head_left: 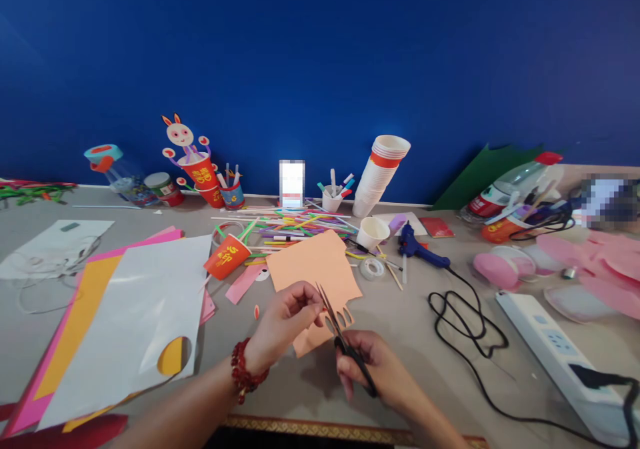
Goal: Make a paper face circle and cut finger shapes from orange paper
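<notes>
My right hand (pixel 367 362) is closed around the black handles of a pair of scissors (pixel 355 359), whose blades point up and to the left. Close to the blades, my left hand (pixel 295 312) pinches something small and reddish, mostly hidden by the fingertips. A red beaded bracelet (pixel 242 367) circles the left wrist. Beneath both hands lies a sheet of peach paper (pixel 315 262) with several oval holes along its lower right part. A small orange-and-white paper oval (pixel 257 312) rests on the table left of my left hand.
White, orange and pink sheets (pixel 130 315) lie at left. Behind the peach paper are an orange paper cup (pixel 227 257), many colourful pipe cleaners (pixel 295 222), a tape roll (pixel 373 269) and stacked cups (pixel 381 172). A blue glue gun (pixel 420 245) trails its cord toward a power strip (pixel 555 349) at right.
</notes>
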Tool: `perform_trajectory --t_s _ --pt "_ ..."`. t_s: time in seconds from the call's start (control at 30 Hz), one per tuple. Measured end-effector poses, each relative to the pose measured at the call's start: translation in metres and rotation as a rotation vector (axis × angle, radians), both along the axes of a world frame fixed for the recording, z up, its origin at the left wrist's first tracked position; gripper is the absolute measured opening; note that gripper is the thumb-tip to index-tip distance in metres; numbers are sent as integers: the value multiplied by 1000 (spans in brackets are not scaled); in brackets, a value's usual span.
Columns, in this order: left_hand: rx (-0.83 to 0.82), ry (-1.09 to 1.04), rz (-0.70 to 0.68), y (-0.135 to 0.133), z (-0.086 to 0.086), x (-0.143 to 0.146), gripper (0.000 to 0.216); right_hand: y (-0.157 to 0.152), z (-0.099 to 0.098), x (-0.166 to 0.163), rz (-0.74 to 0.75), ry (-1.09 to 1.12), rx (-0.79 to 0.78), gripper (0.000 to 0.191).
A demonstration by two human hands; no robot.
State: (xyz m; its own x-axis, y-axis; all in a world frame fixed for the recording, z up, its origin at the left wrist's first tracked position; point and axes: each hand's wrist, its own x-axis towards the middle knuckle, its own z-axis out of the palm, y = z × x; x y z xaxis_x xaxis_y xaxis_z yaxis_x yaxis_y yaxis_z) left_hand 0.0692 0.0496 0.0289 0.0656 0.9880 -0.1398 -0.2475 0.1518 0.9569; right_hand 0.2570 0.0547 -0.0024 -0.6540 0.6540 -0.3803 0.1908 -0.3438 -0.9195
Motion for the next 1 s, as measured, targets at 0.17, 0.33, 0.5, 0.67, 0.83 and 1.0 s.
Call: perform_trajectory --t_s 0.17,0.33,0.5,0.67,0.83,1.0 --pt "19 21 5 1 -1 -1 29 0 0 -2 1 -11 15 55" --pt "24 45 -3 1 -3 -2 28 -1 -1 -1 -17 -47 36 51" --pt "12 45 3 2 0 -2 29 -1 0 -2 -29 -69 43 48" --pt "15 51 -2 2 -1 -2 29 -1 -1 -3 -35 -79 61 48" --pt "19 65 -11 2 -3 -3 29 -2 -6 -2 -41 -88 47 48" --pt "17 72 -21 2 -4 -3 27 -2 -8 -1 -42 -116 72 52"
